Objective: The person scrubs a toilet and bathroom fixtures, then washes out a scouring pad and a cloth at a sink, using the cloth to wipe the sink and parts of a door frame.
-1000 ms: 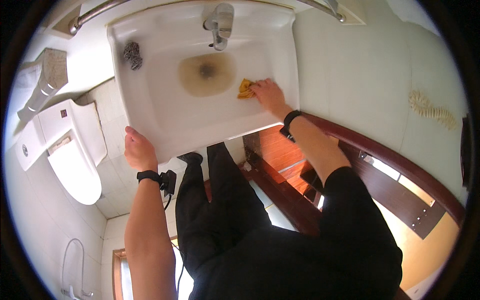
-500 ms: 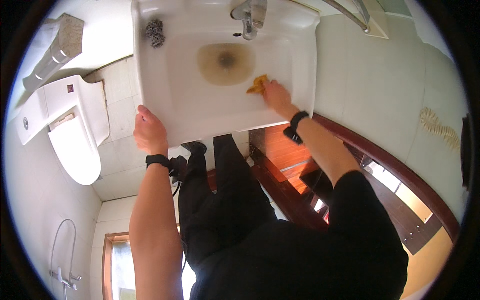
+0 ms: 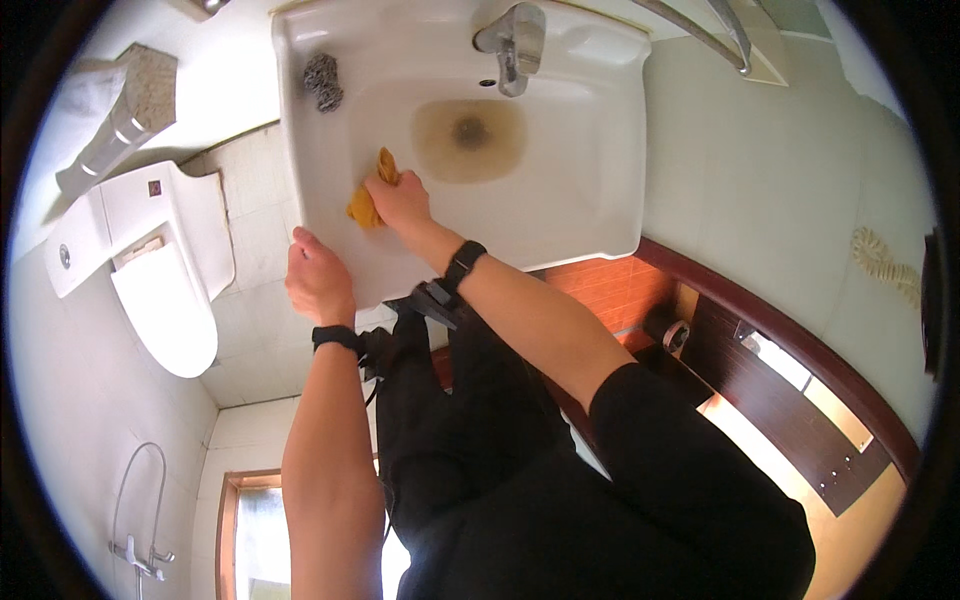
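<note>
A yellow-orange cloth (image 3: 363,208) is bunched in my right hand (image 3: 402,203), whose fingers are closed around it. Hand and cloth press on the left part of the white sink's (image 3: 585,190) basin. At the front left corner of the sink, my left hand (image 3: 320,280) is curled over the rim, thumb uppermost; some of its fingers are hidden. Brownish water (image 3: 500,150) lies in the bottom of the basin around the dark drain. In the back left corner rests a grey metal scouring pad (image 3: 322,82), apart from both hands.
A chrome faucet (image 3: 517,50) rises from the back of the sink. To the left stands a white toilet (image 3: 165,300); a shower fitting (image 3: 140,555) hangs on the wall at lower left. A metal rail (image 3: 700,30) is at upper right, with a dark red threshold strip (image 3: 780,345) below it.
My right hand has carried the cloth from the right side of the basin across to its left side, near my left hand. My left hand stays at the sink's corner.
</note>
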`<move>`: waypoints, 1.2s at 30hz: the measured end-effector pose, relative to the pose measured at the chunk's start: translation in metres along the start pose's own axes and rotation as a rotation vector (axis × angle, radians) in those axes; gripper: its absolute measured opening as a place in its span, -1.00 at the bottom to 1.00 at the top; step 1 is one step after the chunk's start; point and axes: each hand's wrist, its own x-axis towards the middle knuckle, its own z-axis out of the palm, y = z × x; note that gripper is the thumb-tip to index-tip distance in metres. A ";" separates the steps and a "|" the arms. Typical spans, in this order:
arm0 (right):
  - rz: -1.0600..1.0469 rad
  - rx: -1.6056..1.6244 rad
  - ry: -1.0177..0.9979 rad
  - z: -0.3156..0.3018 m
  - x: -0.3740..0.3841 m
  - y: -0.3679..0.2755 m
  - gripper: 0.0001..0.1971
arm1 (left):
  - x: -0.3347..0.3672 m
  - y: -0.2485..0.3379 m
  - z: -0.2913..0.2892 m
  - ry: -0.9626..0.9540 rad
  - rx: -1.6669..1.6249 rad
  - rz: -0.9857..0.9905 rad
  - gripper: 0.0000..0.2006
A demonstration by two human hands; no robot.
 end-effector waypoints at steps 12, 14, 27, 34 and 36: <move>-0.594 -0.433 -0.353 -0.072 -0.029 0.058 -0.53 | -0.004 0.005 0.004 0.027 -0.039 0.040 -0.30; -0.667 -0.490 -0.337 -0.112 -0.038 0.065 -0.55 | -0.002 0.007 0.003 0.019 -0.023 0.020 -0.29; -0.797 -1.092 0.158 -0.374 0.124 -0.074 -0.67 | -0.003 0.004 -0.005 0.019 0.022 -0.019 -0.33; -1.020 -1.627 0.346 -0.402 0.191 -0.074 -0.72 | 0.008 0.006 0.002 0.044 0.059 -0.023 -0.33; -0.985 -1.679 0.325 -0.402 0.178 -0.074 -0.75 | 0.007 0.004 -0.001 0.045 0.023 -0.027 -0.33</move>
